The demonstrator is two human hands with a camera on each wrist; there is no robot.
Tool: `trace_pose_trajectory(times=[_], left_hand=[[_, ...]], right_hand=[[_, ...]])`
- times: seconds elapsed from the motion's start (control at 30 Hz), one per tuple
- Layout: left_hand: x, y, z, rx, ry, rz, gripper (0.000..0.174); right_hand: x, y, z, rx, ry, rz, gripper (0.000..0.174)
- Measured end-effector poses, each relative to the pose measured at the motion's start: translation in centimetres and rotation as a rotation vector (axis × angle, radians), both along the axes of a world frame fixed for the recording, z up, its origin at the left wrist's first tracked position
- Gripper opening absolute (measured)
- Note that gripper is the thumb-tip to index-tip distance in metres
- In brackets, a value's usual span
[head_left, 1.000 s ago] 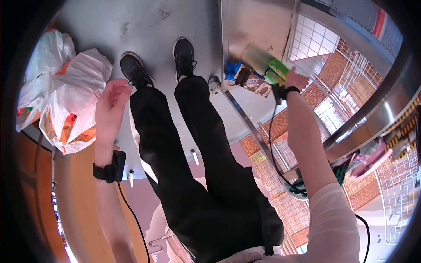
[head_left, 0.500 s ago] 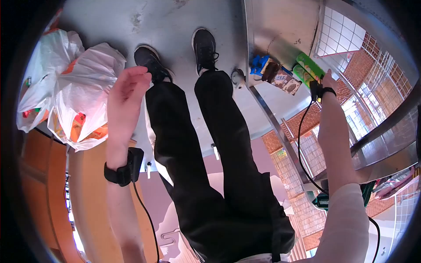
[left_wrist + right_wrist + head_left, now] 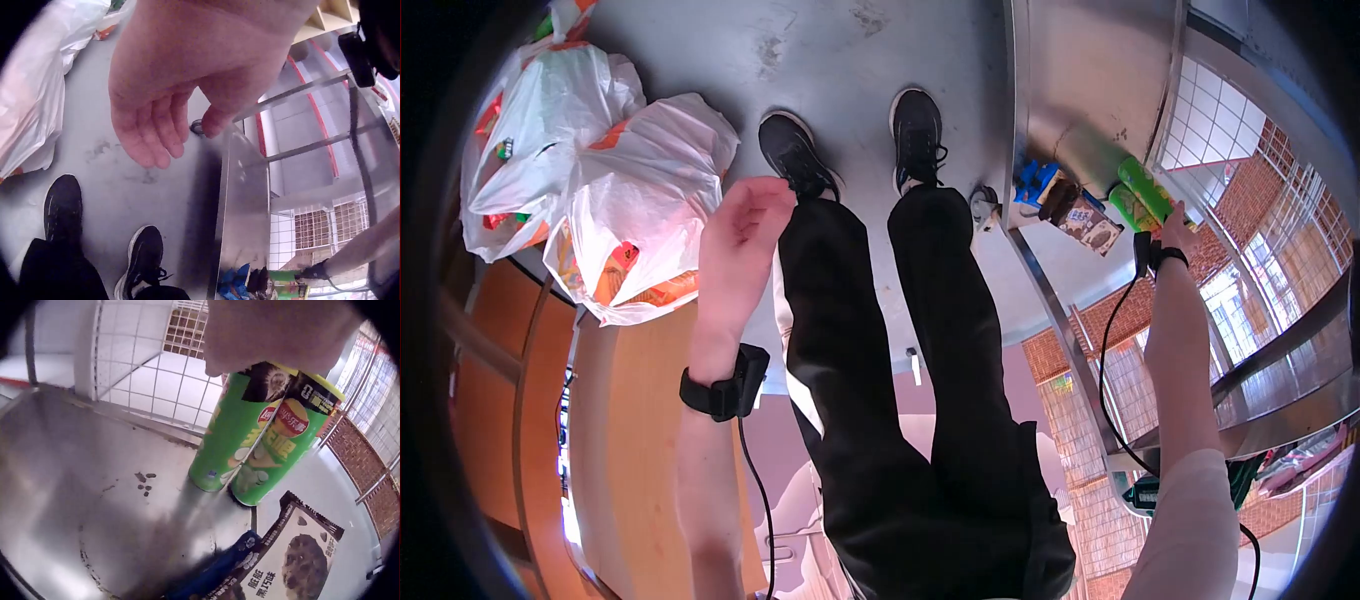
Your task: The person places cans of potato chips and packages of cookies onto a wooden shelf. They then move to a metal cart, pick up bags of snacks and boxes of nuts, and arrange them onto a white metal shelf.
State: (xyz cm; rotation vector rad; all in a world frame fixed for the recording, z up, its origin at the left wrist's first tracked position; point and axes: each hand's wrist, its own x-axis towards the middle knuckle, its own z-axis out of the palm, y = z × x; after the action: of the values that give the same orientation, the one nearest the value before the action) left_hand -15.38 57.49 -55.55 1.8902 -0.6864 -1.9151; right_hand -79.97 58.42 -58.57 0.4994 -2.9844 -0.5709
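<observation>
The right hand [image 3: 1175, 226] is reaching over the tops of two tall green cylindrical crisp tubes [image 3: 247, 447], which are standing side by side, touching, on the dull steel shelf floor [image 3: 69, 487] in front of a white wire grid panel [image 3: 144, 356]. Whether its fingers are closing on them I cannot tell. A brown-and-white cookie packet [image 3: 303, 550] and a blue wrapper [image 3: 215, 575] are lying just beside the tubes. The left hand [image 3: 165, 94] is hanging free with relaxed, slightly spread fingers, holding nothing, near white plastic bags [image 3: 635, 190] sitting on the grey floor [image 3: 700, 50].
</observation>
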Motion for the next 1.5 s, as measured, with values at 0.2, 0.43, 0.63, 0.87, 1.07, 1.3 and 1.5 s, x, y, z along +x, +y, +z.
trace_pose_trajectory(times=[0.2, 0.43, 0.63, 0.87, 1.07, 1.3, 1.5], left_hand=[[-0.7, 0.0, -0.3, -0.016, -0.024, 0.01, 0.021], [-1.5, -0.6, 0.7, -0.024, -0.045, 0.011, 0.02], [-1.4, -1.0, 1.7, -0.035, -0.069, 0.042, 0.022], [0.5, -1.2, 1.8, -0.043, -0.094, 0.018, 0.023], [0.9, -1.8, 3.3, -0.088, -0.069, -0.009, 0.023], [0.2, -4.1, 6.0, -0.122, 0.019, -0.06, 0.02], [-2.3, -5.0, 3.7, 0.1, 0.234, 0.044, 0.042]], right_hand=[[-0.7, -0.7, 0.2, 0.235, 0.004, -0.026, 0.115], [-0.3, -1.5, -1.0, 0.023, 0.055, -0.001, 0.116], [-1.8, -1.3, -2.4, 0.05, 0.08, -0.083, 0.116], [3.5, -3.8, -0.9, -0.034, 0.112, 0.103, 0.11], [11.6, -5.8, 0.7, -0.288, 0.123, 0.249, 0.076], [25.2, -8.7, 3.0, -0.726, -0.229, 0.482, 0.065], [37.8, -9.2, 5.0, -0.89, -0.869, 0.53, 0.046]])
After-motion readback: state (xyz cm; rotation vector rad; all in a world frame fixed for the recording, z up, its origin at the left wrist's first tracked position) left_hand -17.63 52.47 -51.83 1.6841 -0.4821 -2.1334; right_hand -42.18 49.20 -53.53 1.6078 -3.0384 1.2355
